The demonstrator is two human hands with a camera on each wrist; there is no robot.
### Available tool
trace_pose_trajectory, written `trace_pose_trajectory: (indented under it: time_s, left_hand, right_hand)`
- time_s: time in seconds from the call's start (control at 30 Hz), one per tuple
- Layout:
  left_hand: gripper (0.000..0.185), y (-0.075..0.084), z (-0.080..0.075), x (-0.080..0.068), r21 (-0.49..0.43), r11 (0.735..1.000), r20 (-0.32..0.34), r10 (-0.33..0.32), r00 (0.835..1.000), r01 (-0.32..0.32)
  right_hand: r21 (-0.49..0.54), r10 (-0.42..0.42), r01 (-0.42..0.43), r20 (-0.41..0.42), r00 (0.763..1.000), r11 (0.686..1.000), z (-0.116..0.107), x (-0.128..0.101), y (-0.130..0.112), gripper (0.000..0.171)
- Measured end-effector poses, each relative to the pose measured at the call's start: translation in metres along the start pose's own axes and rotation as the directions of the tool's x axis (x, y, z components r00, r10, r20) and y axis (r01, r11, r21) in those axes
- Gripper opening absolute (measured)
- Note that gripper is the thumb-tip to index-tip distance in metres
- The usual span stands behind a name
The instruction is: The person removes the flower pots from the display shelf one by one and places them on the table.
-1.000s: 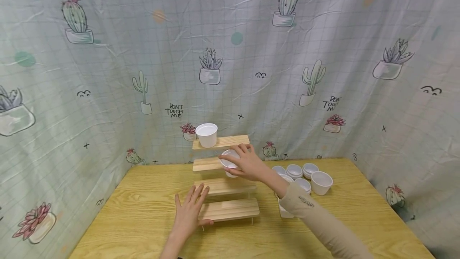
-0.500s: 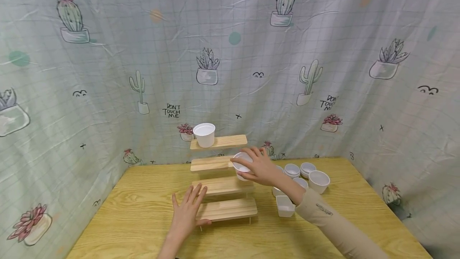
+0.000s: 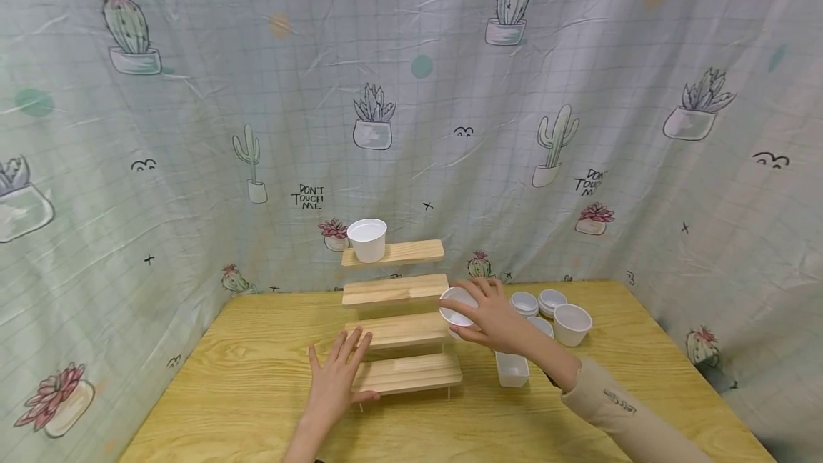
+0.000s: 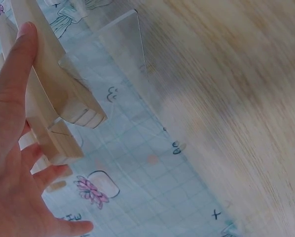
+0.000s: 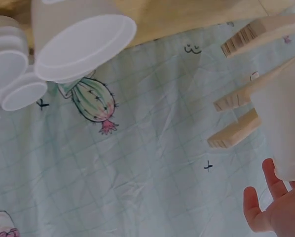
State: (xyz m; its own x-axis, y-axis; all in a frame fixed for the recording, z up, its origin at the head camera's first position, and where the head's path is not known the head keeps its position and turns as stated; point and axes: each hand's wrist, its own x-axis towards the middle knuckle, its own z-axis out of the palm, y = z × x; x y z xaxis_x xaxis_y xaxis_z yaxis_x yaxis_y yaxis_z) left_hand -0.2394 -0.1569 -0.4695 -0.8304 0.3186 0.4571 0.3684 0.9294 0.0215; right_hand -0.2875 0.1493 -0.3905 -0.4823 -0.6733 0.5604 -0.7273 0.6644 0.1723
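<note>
My right hand (image 3: pixel 491 316) grips a small white cup (image 3: pixel 457 306), held just off the right end of the tiered wooden shelf (image 3: pixel 397 291). In the right wrist view the cup (image 5: pixel 284 128) shows at the right edge above my fingers (image 5: pixel 272 180), with the shelf ends (image 5: pixel 246 106) beside it. My left hand (image 3: pixel 337 376) lies flat with straight fingers on the left end of the lowest shelf board (image 3: pixel 411 373); the left wrist view shows its fingers (image 4: pixel 17 74) against the board ends (image 4: pixel 63 106). Another white cup (image 3: pixel 368 239) stands on the top board.
Several white cups and shallow bowls (image 3: pixel 546 309) cluster on the wooden table (image 3: pixel 244 377) right of the shelf, with a rectangular white tub (image 3: pixel 512 369) nearer me. The cactus-print cloth (image 3: pixel 193 127) walls in the table on three sides.
My right hand has carried the cup from over the second board rightward and down, off the shelf's right end. The left hand has stayed on the lowest board.
</note>
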Motion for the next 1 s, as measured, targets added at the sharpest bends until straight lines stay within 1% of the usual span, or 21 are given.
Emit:
trace_pose_trajectory:
  time_s: [0.13,0.27,0.37,0.53,0.7,0.93,1.0]
  left_hand:
    - [0.101,0.0,0.001,0.001,0.0,1.0,-0.018,0.007,1.0,-0.007]
    - [0.1,0.0,0.002,0.001,-0.001,1.0,-0.053,0.025,0.998,-0.025]
    - [0.101,-0.001,0.003,0.0,0.006,1.0,-0.067,0.029,0.997,-0.029]
    - [0.102,-0.002,0.003,0.0,0.007,1.0,-0.034,0.009,0.999,-0.009]
    - [0.102,-0.001,0.002,0.0,0.007,1.0,-0.007,-0.007,1.0,0.007]
    - [0.102,-0.002,0.003,-0.001,0.014,1.0,-0.022,0.005,1.0,-0.005]
    - [0.102,-0.001,0.004,-0.001,0.012,1.0,-0.032,0.011,0.999,-0.011]
  right_hand:
    - [0.002,0.015,-0.015,-0.033,0.999,1.0,-0.003,-0.017,0.003,0.039]
    - [0.015,0.052,-0.052,-0.037,0.998,0.999,-0.007,-0.033,0.006,0.041]
    - [-0.006,0.061,-0.062,-0.037,0.997,0.998,-0.009,-0.046,0.008,0.043]
    - [-0.062,0.061,-0.064,-0.038,0.997,0.996,-0.008,-0.066,0.011,0.044]
    - [-0.056,0.064,-0.067,-0.049,0.997,0.996,-0.008,-0.084,0.015,0.045]
    - [-0.041,0.11,-0.112,-0.036,0.993,0.993,-0.006,-0.112,0.023,0.05]
    - [-0.03,0.125,-0.127,-0.038,0.991,0.992,-0.007,-0.119,0.024,0.055]
